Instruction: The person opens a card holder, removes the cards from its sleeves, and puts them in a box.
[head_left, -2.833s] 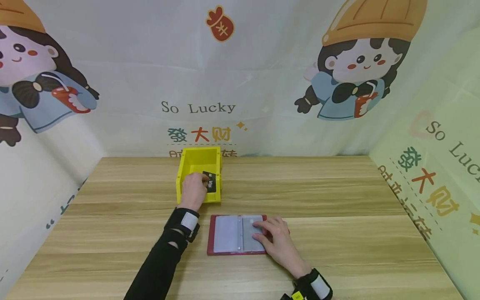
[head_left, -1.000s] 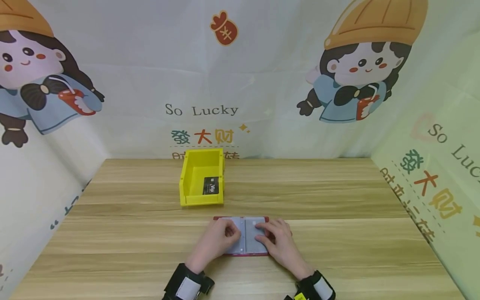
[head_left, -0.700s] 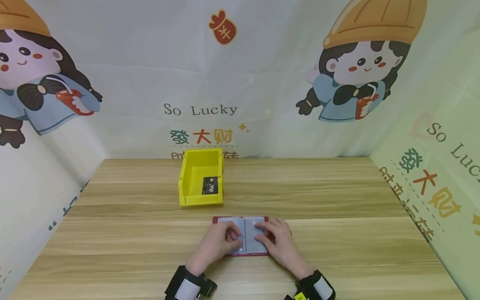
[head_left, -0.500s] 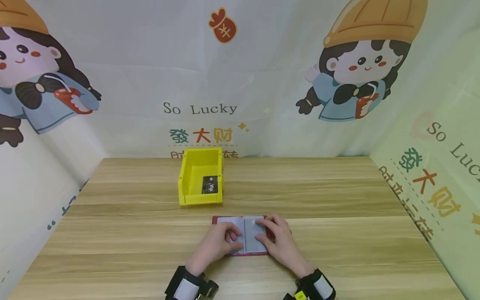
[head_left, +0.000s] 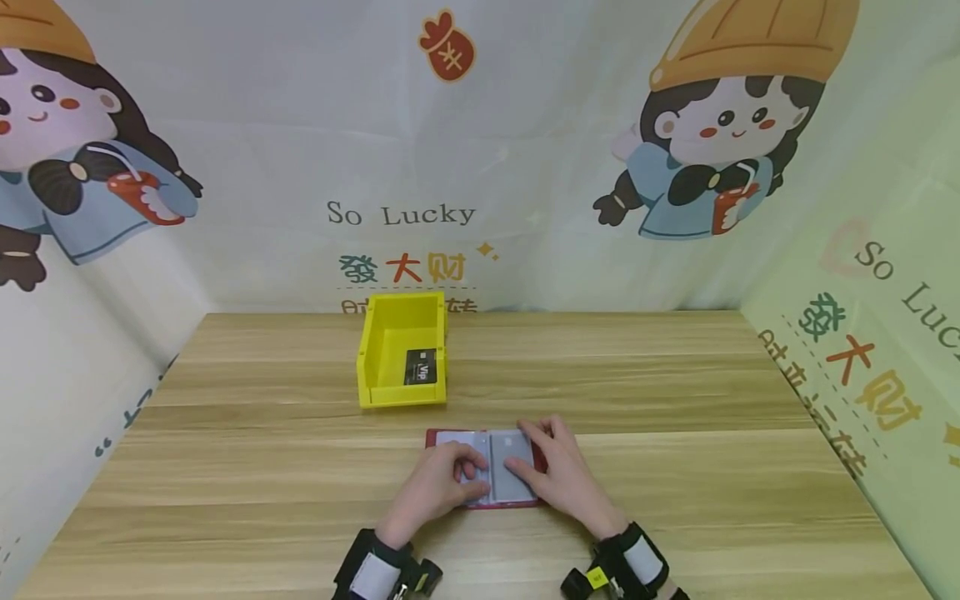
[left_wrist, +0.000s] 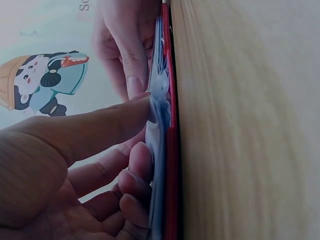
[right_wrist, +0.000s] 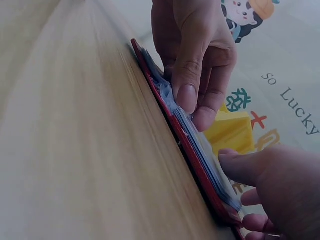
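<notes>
A small card holder [head_left: 513,479] with a red cover and clear sleeves lies spread flat on the table. On its left page rests my left hand [head_left: 435,487], fingers bent, thumb touching near the spine; the left wrist view shows the thumb [left_wrist: 115,122] at bunched clear plastic, with no card visible. My right hand [head_left: 562,475] grips the right edge, its thumb over the right page and index finger at the top corner. In the right wrist view, its other fingers [right_wrist: 255,222] lie along the cover's edge.
Behind the card holder stands a yellow bin [head_left: 384,392]. A black card [head_left: 421,367] marked "Vip" lies inside it. Printed fabric [head_left: 525,183] encloses the wooden table [head_left: 675,392] at the back and sides.
My left hand has come from the yellow bin to the card holder's left page. Lately my right index finger has shifted up to the top corner of the right page.
</notes>
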